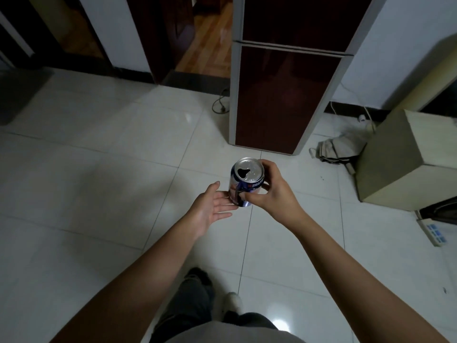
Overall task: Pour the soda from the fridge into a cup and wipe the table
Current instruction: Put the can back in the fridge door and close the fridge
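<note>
Right hand [270,188] has the soda can [246,181], thumb curled across the near side of the blue body, fingers wrapped round the far side just under the rim. The can is held out in front of the person, above the white tiled floor [99,169], tipped a little so its silver top faces the camera, and that top is already open, a dark drinking hole showing in the lid. White lettering runs along a band just beside the thumb, too small to read.

Left hand [214,205] is just to the left of the grip, palm turned up, fingers straight and relaxed, their tips at the lower side of the can; touching it or a hair short, hard to call from here. It holds nothing.

Beyond the grip, straight ahead, stands the fridge [286,90], dark red doors both closed, pale grey frame. To the left of that, a doorway onto a wooden floor [205,38]. Right of the grip, well apart, a pale cabinet [405,157] with a crumpled grey bag [333,149] on the tiles at its far corner, and a white power strip [432,231] lying nearer the person. Below the grip, dark trousers and a light shoe [232,302] on the tiles.
</note>
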